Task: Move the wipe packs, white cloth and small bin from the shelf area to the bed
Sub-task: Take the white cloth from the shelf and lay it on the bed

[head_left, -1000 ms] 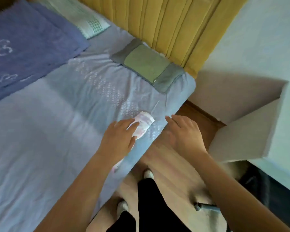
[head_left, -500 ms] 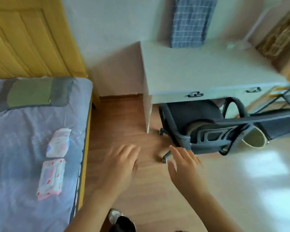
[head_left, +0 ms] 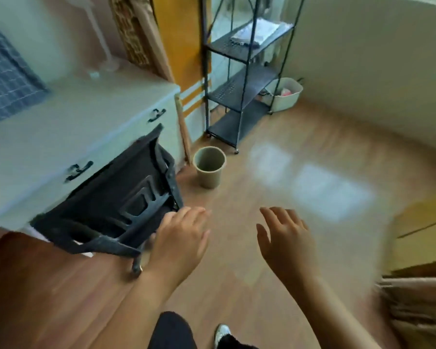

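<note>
A black metal shelf rack (head_left: pixel 239 79) stands against the far wall. On its top tier lies a white cloth (head_left: pixel 258 31). A small beige bin (head_left: pixel 209 167) sits on the wooden floor just in front of the rack's foot. My left hand (head_left: pixel 180 238) and my right hand (head_left: pixel 286 244) hover empty over the floor, fingers apart, well short of the bin and the rack. The bed and the wipe packs are out of view.
A black office chair (head_left: pixel 116 205) is tucked under the white desk (head_left: pixel 68 127) at the left, close to my left hand. A white basket (head_left: pixel 286 94) sits behind the rack by the wall. Yellow furniture (head_left: pixel 423 230) and cardboard (head_left: pixel 418 306) stand at the right.
The view has swung from the bed, where my left hand set down a wipe pack, past the desk to the shelf rack. Both hands stay empty and now face the bin.
</note>
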